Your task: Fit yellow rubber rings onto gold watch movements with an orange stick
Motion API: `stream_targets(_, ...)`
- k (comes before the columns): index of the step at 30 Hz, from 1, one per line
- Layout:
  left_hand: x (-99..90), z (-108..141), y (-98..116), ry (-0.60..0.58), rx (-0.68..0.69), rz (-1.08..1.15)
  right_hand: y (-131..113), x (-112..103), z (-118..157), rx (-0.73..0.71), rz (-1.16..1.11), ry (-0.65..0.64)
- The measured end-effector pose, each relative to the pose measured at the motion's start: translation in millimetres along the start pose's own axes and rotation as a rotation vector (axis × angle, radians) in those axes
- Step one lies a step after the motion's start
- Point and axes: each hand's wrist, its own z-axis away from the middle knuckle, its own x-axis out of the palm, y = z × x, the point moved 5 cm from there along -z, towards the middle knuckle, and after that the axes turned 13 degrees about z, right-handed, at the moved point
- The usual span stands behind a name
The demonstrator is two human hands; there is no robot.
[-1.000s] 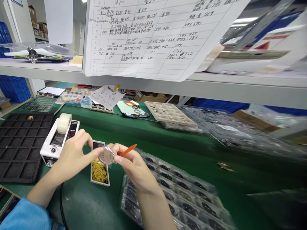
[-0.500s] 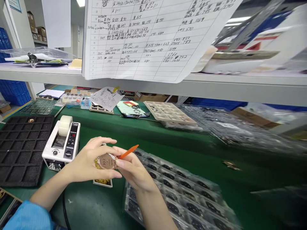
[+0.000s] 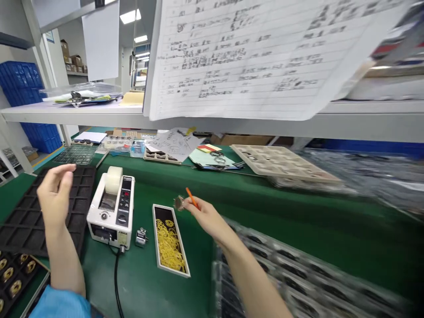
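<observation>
My right hand pinches a small round watch case at its fingertips. Along the same fingers lies a slim orange stick with a tapered tip. Both are over the green bench, by the far end of a white box of yellow rings. Raised at the left, my left hand has its fingers bent over and the thumb apart from them, with nothing visible in it. Behind it lies a black compartment tray, partly covered by the hand and forearm.
A white tape dispenser stands between my hands, its cable running toward me. Beside it sits a small chrome counter. Clear trays of dark parts lie right; gold parts lie lower left. A shelf with papers crosses above.
My left hand has left the watch case and moved left to the black tray. My right hand keeps the case and orange stick. The view has turned left.
</observation>
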Motion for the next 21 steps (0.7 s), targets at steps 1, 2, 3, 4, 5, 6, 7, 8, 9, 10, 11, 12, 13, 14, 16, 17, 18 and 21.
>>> stream_targets(1,-18.7,-10.5,-12.5,0.101,-0.010,-0.025,6.6,6.8,-12.1,0.045,0.072,-0.006)
stream_targets(2,-35.1,-22.3,-28.4,0.172,-0.032,-0.074,12.0,13.0,-23.1,0.085,0.127,-0.006)
stream_targets(3,-48.4,-35.4,-48.2,0.205,-0.086,-0.156,16.2,18.4,-32.7,0.123,0.187,-0.002)
stream_targets(4,-57.8,-49.1,-71.9,0.182,-0.178,-0.273,19.1,22.8,-40.7,0.156,0.244,0.008)
stream_targets(5,-64.7,-62.1,-96.0,0.151,-0.242,-0.327,20.6,26.2,-47.2,0.179,0.292,0.022)
stream_targets(6,-69.7,-73.5,-120.2,0.126,-0.292,-0.368,20.5,28.8,-52.4,0.193,0.330,0.040)
stream_targets(7,-72.2,-82.3,-144.8,0.092,-0.349,-0.412,19.3,30.6,-56.3,0.199,0.357,0.058)
stream_targets(8,-72.7,-88.1,-168.6,0.053,-0.405,-0.458,17.2,31.4,-59.0,0.202,0.375,0.074)
stream_targets(9,-71.6,-90.8,-191.4,0.013,-0.462,-0.502,14.7,31.1,-60.6,0.204,0.384,0.088)
stream_targets(10,-69.3,-90.6,-212.6,-0.030,-0.518,-0.542,12.1,29.4,-61.2,0.205,0.384,0.101)
stream_targets(11,-66.3,-88.4,-231.6,-0.070,-0.567,-0.574,9.7,25.9,-60.6,0.207,0.377,0.114)
stream_targets(12,-63.0,-85.1,-248.3,-0.108,-0.610,-0.601,7.9,20.5,-58.7,0.209,0.364,0.130)
stream_targets(13,-59.7,-81.5,-262.7,-0.143,-0.646,-0.622,6.8,13.0,-55.5,0.212,0.347,0.154)
stream_targets(14,-56.8,-78.5,-274.8,-0.175,-0.676,-0.640,6.7,4.0,-50.8,0.215,0.327,0.185)
stream_targets(16,-52.1,-76.1,-293.5,-0.229,-0.721,-0.670,9.4,-16.1,-37.8,0.226,0.288,0.258)
stream_targets(17,-50.4,-76.9,-300.4,-0.252,-0.740,-0.684,11.5,-25.8,-30.0,0.227,0.259,0.301)
stream_targets(18,-49.2,-78.6,-305.6,-0.270,-0.758,-0.698,13.4,-34.7,-21.8,0.217,0.206,0.358)
stream_targets(21,-46.8,-84.9,-310.2,-0.291,-0.796,-0.742,16.6,-53.3,0.5,0.134,-0.054,0.556)
